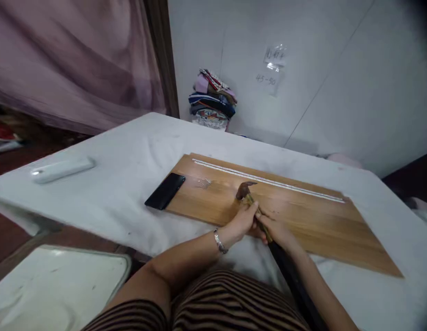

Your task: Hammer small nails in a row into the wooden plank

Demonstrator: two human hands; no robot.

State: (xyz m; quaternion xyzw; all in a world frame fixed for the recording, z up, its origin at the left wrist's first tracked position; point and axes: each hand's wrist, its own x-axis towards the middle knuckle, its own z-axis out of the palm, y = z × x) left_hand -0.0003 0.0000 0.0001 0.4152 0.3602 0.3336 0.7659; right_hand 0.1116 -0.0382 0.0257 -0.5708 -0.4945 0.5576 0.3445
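Observation:
A claw hammer with a rusty brown head lies tilted over the near part of a wooden board. My left hand, with a bracelet at the wrist, is closed around the handle just below the head. Lower on the same handle, my right hand is closed too. A long dark piece continues from the handle toward my body. Left of the hammer head, a few thin shiny metal pieces, apparently nails, rest on the board. Two narrow white strips run along the board's far side.
A black phone lies across the board's left end. The table has a white cover, with a long white object at its left. Folded clothes are stacked by the wall. A white stool stands at lower left.

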